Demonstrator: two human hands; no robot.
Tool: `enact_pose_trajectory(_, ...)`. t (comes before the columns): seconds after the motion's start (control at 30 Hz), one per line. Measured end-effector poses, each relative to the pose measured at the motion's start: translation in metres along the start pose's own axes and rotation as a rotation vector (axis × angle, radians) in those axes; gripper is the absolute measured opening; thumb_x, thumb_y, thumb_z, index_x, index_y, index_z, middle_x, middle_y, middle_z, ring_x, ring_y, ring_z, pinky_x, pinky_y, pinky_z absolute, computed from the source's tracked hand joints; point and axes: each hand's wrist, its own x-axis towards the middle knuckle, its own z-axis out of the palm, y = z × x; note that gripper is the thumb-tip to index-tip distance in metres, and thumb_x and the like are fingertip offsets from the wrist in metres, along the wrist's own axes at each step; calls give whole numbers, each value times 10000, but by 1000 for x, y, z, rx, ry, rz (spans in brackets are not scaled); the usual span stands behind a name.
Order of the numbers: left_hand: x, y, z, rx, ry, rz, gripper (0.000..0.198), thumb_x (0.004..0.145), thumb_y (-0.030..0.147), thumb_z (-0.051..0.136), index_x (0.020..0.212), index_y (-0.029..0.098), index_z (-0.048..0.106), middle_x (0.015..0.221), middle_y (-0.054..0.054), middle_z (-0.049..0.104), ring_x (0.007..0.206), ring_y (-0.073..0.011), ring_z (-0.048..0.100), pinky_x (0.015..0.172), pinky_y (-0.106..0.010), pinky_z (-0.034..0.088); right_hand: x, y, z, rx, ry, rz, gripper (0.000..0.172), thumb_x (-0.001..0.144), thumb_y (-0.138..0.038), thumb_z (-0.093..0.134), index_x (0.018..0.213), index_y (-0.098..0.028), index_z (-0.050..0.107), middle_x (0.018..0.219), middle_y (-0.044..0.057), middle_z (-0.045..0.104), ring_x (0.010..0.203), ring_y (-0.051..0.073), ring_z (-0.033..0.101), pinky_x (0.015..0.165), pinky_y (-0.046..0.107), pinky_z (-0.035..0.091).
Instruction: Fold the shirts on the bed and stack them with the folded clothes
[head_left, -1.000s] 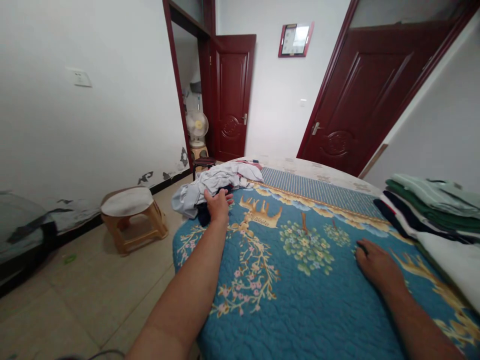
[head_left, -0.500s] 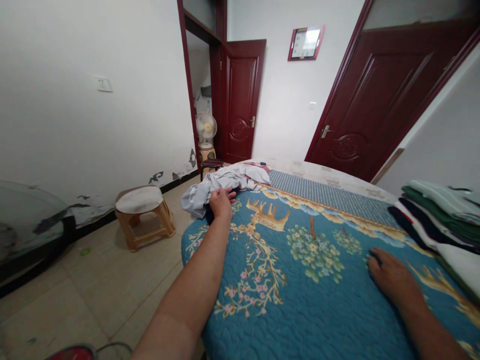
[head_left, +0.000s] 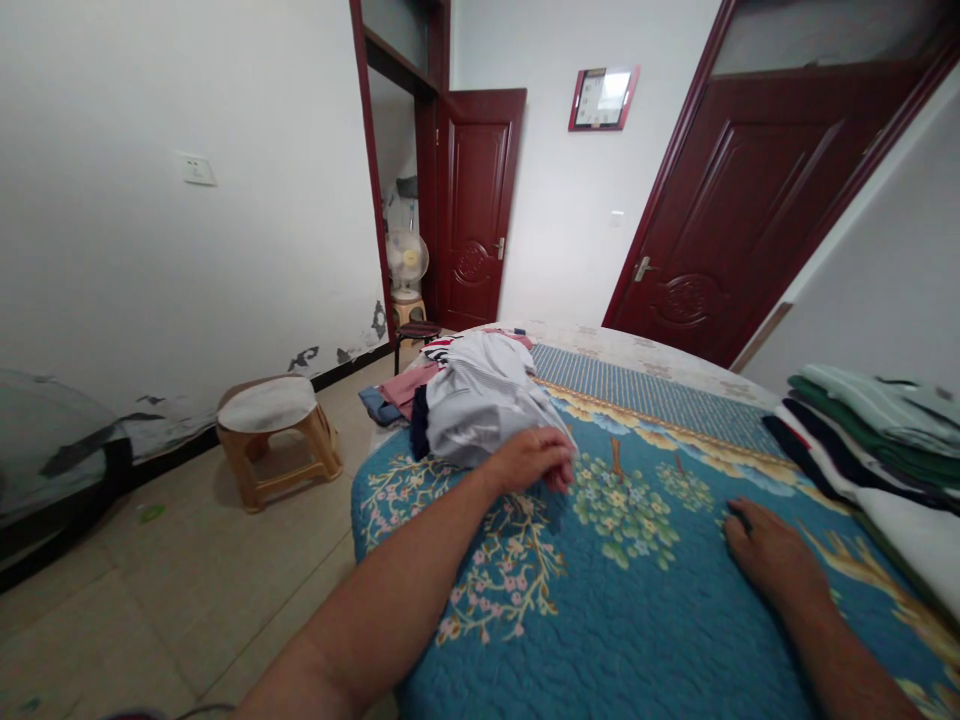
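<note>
My left hand [head_left: 531, 462] is closed on the edge of a light grey-and-white striped garment [head_left: 480, 405], stretched over the near side of a clothes heap. The garment's exact kind cannot be made out. Beneath and beside it lie a pink cloth [head_left: 407, 390], a dark navy cloth [head_left: 420, 425] and a bit of blue cloth [head_left: 379, 405]. Farther right, my right hand [head_left: 776, 550] rests on the teal flowered quilted cover [head_left: 637, 620], thumb and fingers slightly apart, holding no garment. A dark patch shows between its thumb and fingers, too small to identify.
A stack of folded clothes [head_left: 877, 440] lies at the table's right side. On the floor to the left stands a tan plastic stool [head_left: 281, 440] with a pale top. A fan [head_left: 407, 257] stands in the open doorway behind, beside a dark red door [head_left: 480, 210].
My left hand has moved right and toward me, drawing the striped garment along over the cover. Pink and striped cloths now show behind it. My right hand has stayed nearly in place.
</note>
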Motion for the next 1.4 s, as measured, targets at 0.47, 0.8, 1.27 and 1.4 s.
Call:
enact_pose_trajectory(0.47, 1, -10, 24, 1019, 422, 225, 338, 915, 274, 718, 1235, 171, 744, 1264, -159, 744, 1245, -313, 646, 1130, -477, 473, -2, -34, -23, 24, 48, -90, 544, 993, -403, 392, 1306, -89, 708, 1320, 221, 732, 1252, 343, 686, 1167, 492, 484)
enact_pose_trajectory(0.8, -5, -13, 9, 1333, 110, -15, 351, 919, 483, 703, 1200, 285, 775, 1151, -120, 784, 1036, -310, 735, 878, -373, 536, -26, -190, -42, 376, -54, -261, 458, 1005, -454, 578, 1400, -234, 653, 1328, 138, 742, 1204, 328, 683, 1080, 473, 512)
enact_pose_trajectory(1.27, 1, -3, 5, 1292, 316, 83, 186, 959, 290, 565, 848, 230, 702, 971, -103, 686, 974, -259, 661, 895, -360, 506, -7, -180, -56, 1247, 174, 567, 309, 719, -431, 706, 948, -227, 741, 825, 1, 748, 804, 222, 683, 717, 315, 533)
enact_pose_trajectory(1.4, 1, -3, 13, 1205, 291, 194, 66, 880, 230, 592, 866, 237, 655, 1009, -77, 661, 983, -244, 635, 898, -348, 496, -5, -156, -70, 1357, 388, 676, 342, 660, -400, 745, 959, -234, 729, 786, -29, 709, 748, 189, 638, 655, 286, 504)
